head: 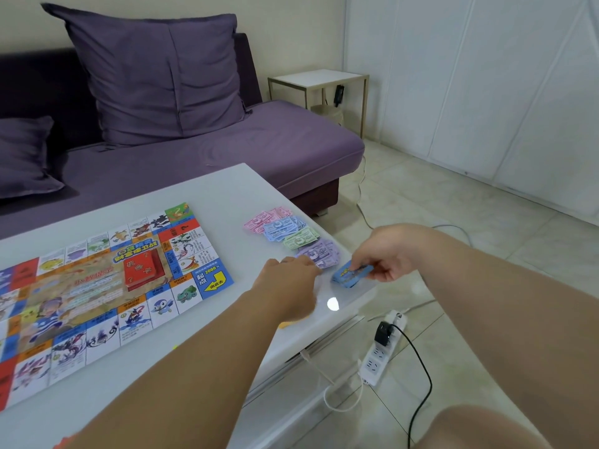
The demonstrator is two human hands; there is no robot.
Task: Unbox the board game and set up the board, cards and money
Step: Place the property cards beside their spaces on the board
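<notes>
Your right hand (385,257) pinches a blue stack (350,276) at the table's (227,189) right edge, just beside the purple money pile (319,254). Your left hand (288,275) rests nearby with its fingers straight, reaching that pile. The board (97,286) lies unfolded toward the left edge, with a red card deck (142,265) at its middle.

Board (97,286) flat, red cards (142,268) atop; 4 money piles (291,234), blue deck (351,275) beside.

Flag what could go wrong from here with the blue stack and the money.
The blue stack, pinched by the right hand, sits close to the table edge; it may slide off. The left hand lies right by the purple notes and could scatter that loose pile.
</notes>
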